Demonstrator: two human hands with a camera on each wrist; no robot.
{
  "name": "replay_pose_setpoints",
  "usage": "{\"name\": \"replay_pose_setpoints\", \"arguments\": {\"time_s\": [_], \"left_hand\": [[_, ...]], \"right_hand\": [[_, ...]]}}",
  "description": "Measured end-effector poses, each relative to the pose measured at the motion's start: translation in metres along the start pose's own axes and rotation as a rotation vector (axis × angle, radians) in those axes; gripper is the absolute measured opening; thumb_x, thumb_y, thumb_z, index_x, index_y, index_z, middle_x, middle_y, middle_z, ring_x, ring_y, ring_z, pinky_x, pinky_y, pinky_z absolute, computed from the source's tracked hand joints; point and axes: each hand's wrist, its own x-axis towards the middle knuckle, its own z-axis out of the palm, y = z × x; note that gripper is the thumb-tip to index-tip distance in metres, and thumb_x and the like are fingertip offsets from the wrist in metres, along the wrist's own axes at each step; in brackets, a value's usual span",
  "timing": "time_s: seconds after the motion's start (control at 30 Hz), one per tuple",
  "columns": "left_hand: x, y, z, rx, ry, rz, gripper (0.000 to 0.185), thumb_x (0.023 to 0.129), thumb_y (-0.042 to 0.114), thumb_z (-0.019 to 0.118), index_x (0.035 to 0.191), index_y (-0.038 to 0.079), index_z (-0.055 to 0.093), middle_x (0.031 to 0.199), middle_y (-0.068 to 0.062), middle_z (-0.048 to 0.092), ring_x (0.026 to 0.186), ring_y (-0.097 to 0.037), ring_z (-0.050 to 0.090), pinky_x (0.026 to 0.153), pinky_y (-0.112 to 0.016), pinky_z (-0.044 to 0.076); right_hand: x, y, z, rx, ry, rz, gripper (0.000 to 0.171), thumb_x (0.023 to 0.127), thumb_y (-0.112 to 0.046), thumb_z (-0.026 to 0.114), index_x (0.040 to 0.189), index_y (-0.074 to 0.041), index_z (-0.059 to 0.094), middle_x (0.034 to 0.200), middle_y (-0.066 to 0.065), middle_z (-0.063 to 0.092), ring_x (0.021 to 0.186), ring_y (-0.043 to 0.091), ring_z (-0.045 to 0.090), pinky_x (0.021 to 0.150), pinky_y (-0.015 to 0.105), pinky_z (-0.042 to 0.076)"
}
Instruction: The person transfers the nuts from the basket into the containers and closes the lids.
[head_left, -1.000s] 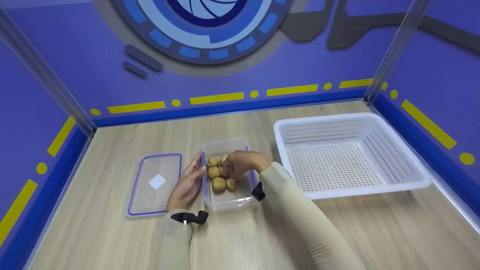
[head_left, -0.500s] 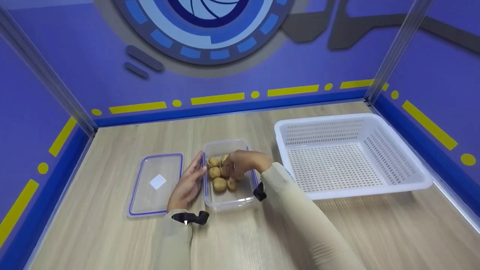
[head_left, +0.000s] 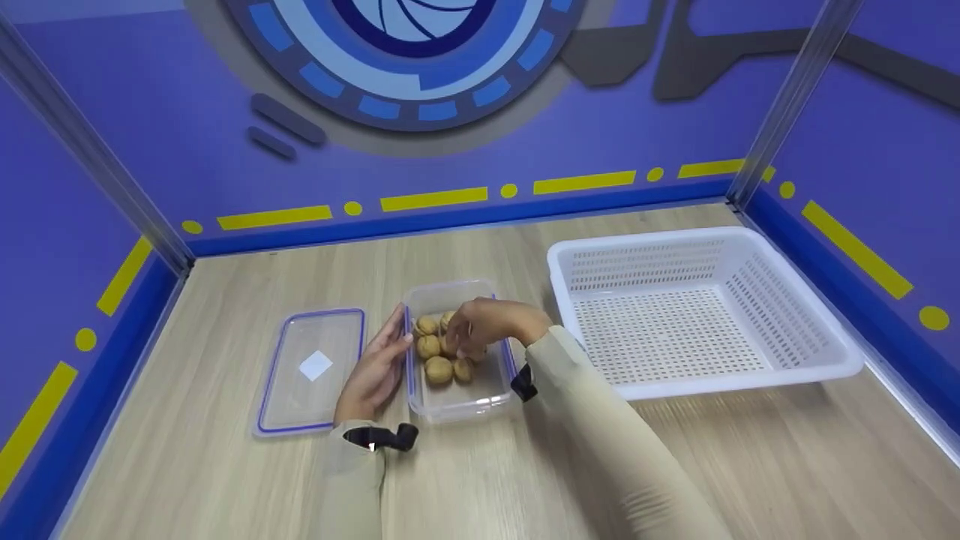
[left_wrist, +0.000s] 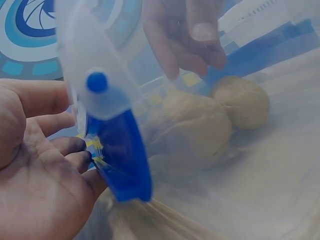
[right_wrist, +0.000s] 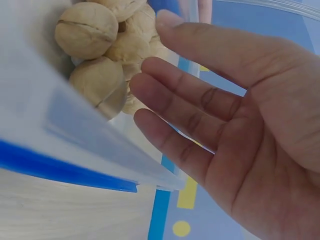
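A clear plastic food container [head_left: 457,412] with blue clips stands on the table, and several walnuts [head_left: 439,369] lie grouped in its left and middle part. Along the container's left outer wall lies my left hand [head_left: 371,379], thumb near the rim, fingers fairly straight. The left wrist view shows those fingers against the wall beside a blue clip [left_wrist: 120,155]. My right hand [head_left: 491,328] reaches over the walnuts from the right. Seen in the right wrist view, its fingers [right_wrist: 175,92] are loosely bent, apart from the thumb, with nothing between them. They hide some walnuts.
Left of the container, the clear lid [head_left: 300,397] with a blue seal and a white square label lies flat. A white perforated basket [head_left: 697,390] stands to the right, near the right arm. Blue panels [head_left: 420,172] enclose the table at the back and sides.
My right hand has lifted slightly and shifted a little to the right, and its fingers have drawn off the nearest walnut, which now shows more. The left hand stays in place.
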Motion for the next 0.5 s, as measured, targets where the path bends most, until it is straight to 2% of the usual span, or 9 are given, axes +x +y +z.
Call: {"name": "replay_pose_setpoints", "arguments": {"time_s": [0.13,0.27,0.37,0.5], "left_hand": [[0.000,0.001,0.002,0.025,0.021,-0.010,0.067,0.096,-0.002,0.043,0.154,0.006,0.010,0.163,-0.009,-0.005,0.150,-0.023,-0.009,0.123,-0.036,-0.005],[0.000,0.005,0.002,0.086,0.037,-0.012,0.067,0.096,-0.003,0.043,0.153,0.005,0.010,0.162,-0.010,-0.006,0.149,-0.024,-0.010,0.123,-0.037,-0.005],[0.000,0.010,0.002,0.128,0.037,-0.017,0.064,0.098,0.000,0.041,0.153,0.004,0.009,0.162,-0.011,-0.007,0.149,-0.025,-0.011,0.123,-0.038,-0.005],[-0.004,0.020,0.000,0.162,0.037,-0.029,0.060,0.102,0.006,0.036,0.154,0.008,0.007,0.162,-0.013,-0.009,0.149,-0.027,-0.011,0.123,-0.040,-0.004]], "right_hand": [[-0.004,0.001,-0.003,-0.019,0.050,-0.043,0.030,0.085,-0.004,0.061,0.114,-0.007,0.070,0.098,0.008,0.072,0.078,0.014,0.063,0.069,0.024,0.054],[-0.009,0.001,-0.004,-0.024,0.145,-0.101,0.032,0.088,-0.008,0.061,0.119,-0.003,0.067,0.102,0.011,0.072,0.088,0.021,0.066,0.077,0.030,0.056],[-0.011,-0.001,-0.004,0.006,0.236,-0.133,0.034,0.091,-0.013,0.061,0.123,0.000,0.063,0.108,0.015,0.070,0.097,0.025,0.066,0.087,0.035,0.055],[-0.014,-0.006,0.001,0.107,0.377,-0.134,0.040,0.094,-0.018,0.060,0.127,0.003,0.058,0.116,0.020,0.066,0.104,0.029,0.065,0.093,0.040,0.054]]}}
